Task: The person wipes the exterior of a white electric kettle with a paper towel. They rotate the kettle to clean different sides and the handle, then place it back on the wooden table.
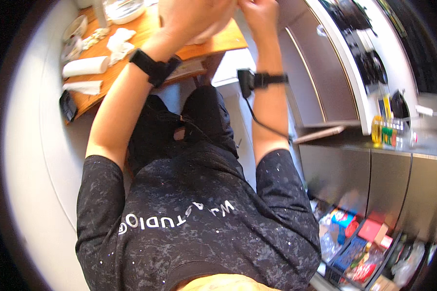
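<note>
Both of my hands reach forward to the top edge of the picture, where they are partly cut off and blurred. My left hand [200, 18] is over the wooden table [233, 36], and its fingers cannot be made out. Close beside it, my right hand [258, 12] has its fingers bent near the picture's edge; whether it holds anything cannot be told. Black straps with small devices circle both wrists. On the table lie a white paper roll [85, 66], crumpled white tissue [120, 43] and a folded white sheet [83, 87].
A round white container [125, 11] stands at the table's back. A dark box [68, 105] is at its near corner. To the right, a metal counter [428, 140] bears an oil bottle [388, 132]; below it stands a blue crate [351, 251] with packages. A white wall borders the left.
</note>
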A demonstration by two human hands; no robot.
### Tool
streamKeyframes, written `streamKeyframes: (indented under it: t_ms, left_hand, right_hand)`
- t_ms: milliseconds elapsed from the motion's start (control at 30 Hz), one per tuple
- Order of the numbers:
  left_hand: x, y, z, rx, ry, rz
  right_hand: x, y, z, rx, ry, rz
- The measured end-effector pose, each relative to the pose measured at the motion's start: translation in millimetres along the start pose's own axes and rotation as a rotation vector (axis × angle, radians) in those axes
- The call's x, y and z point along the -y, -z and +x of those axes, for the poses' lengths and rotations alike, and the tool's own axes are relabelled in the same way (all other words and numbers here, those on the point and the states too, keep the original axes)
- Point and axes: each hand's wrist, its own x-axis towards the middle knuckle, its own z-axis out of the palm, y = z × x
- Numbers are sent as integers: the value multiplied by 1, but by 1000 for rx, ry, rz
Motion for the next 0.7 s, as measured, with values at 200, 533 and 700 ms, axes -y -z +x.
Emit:
streamKeyframes:
  t_ms: [200,533,700]
  left_hand:
    - [0,-21,-2,-28,-59,235]
    - [28,-3,-12,-54,-70,62]
    - [47,11,-21,-89,72,-42]
  right_hand:
    - [-60,-31,7,239,-14,543]
    - [-75,-55,-49,473,-367,167]
    - [-70,-63,2,89,-186,312]
